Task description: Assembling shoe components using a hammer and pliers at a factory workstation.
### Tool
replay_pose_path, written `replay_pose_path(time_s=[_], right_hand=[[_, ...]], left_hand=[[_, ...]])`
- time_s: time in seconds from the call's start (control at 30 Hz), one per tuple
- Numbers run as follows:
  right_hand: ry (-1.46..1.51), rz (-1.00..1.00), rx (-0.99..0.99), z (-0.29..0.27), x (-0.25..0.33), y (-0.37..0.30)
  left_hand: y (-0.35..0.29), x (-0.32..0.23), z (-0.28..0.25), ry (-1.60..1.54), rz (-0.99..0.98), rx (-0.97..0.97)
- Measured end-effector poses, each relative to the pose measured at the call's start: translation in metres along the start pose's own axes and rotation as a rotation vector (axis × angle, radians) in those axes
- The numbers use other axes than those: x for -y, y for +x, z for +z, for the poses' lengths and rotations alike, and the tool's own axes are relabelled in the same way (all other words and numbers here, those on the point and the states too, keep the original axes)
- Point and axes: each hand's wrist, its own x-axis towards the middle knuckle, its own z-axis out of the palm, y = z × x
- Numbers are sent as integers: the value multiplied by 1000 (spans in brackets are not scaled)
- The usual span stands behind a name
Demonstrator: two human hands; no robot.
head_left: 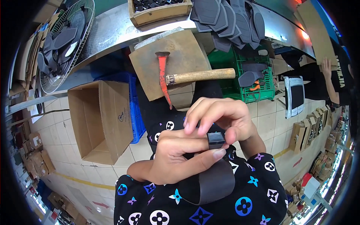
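Note:
My left hand is closed, its thumb and forefinger pinching a small glossy black square piece. Just below that hand hangs a dark grey curved strap; whether it joins the black piece is hidden by the fingers. My right hand arches over the piece with bent fingers apart, its fingertips above the left hand and its thumb close to the piece's right side. Beyond both hands, a hammer with a red pointed head and wooden handle lies on a worn brown board.
At the left stands an open cardboard box against a blue crate. A green crate holds dark parts. Grey soles, a wooden tray of black pieces and a wire basket rest on the metal bench. Another person's hand holds cardboard.

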Motion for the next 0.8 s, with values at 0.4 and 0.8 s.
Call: replay_pose_path(time_s=[0.4, 0.8], right_hand=[[261, 131, 37, 5, 0, -4], [194, 15, -484, -22, -3, -9]], left_hand=[[1, 3, -3, -77, -127, 121], [-1, 30, -11, -859, -409, 117]])
